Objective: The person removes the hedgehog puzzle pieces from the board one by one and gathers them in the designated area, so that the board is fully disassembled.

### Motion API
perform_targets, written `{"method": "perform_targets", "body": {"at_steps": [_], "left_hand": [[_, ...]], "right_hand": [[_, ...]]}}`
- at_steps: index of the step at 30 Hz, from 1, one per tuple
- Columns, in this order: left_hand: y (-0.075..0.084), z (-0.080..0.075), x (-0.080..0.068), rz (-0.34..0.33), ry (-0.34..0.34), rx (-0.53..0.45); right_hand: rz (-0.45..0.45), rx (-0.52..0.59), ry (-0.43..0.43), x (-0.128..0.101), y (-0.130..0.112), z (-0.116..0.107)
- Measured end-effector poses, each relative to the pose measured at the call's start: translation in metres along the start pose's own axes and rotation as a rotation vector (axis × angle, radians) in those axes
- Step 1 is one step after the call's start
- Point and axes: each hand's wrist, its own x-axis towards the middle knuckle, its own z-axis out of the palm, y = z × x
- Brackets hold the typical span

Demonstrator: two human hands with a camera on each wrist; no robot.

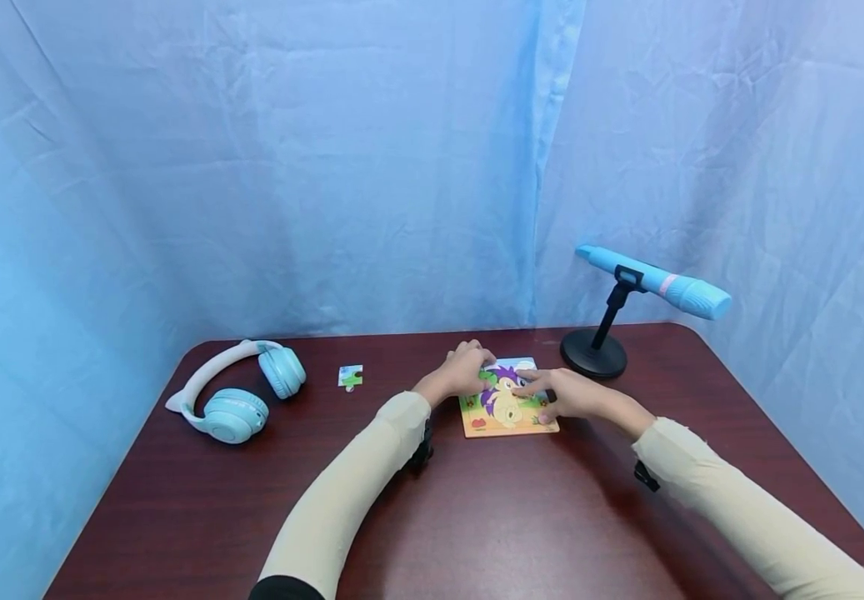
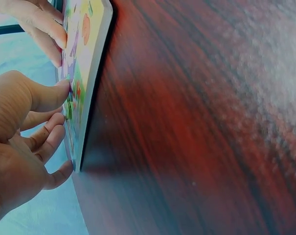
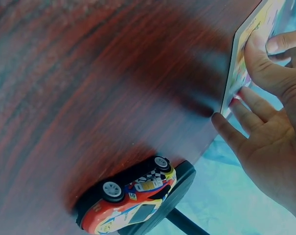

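Note:
A colourful animal puzzle board [image 1: 508, 423] lies flat on the dark red table [image 1: 476, 517]. My left hand [image 1: 465, 371] sits over its far-left corner with bent fingers. In the left wrist view, the thumb and fingers of the left hand [image 2: 25, 132] close on a green puzzle piece [image 2: 68, 110] at the face of the puzzle board [image 2: 91, 63]. My right hand [image 1: 565, 394] lies on the board's right side with its fingers straight, pointing left. The right wrist view shows the right hand [image 3: 270, 127] pressing fingertips on the puzzle board [image 3: 248, 44] near its edge.
A loose puzzle piece [image 1: 350, 377] lies left of the board. Pale blue headphones [image 1: 240, 392] rest at the far left. A blue microphone [image 1: 656, 283] sits on a black stand [image 1: 593, 353] at the back right. A red toy car [image 3: 130, 198] shows beside the stand base [image 3: 182, 188].

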Motion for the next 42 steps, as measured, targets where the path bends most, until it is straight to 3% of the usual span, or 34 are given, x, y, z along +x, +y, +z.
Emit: {"method": "perform_targets", "body": {"at_steps": [22,42], "left_hand": [[0.002,-0.001,-0.002,-0.026,-0.012,-0.05],[-0.01,-0.009,0.002,0.082,0.03,-0.031]], "right_hand": [[0.0,-0.001,0.01,-0.001,-0.002,0.001],[0.007,0.01,0.005,-0.002,-0.001,0.0]]}}
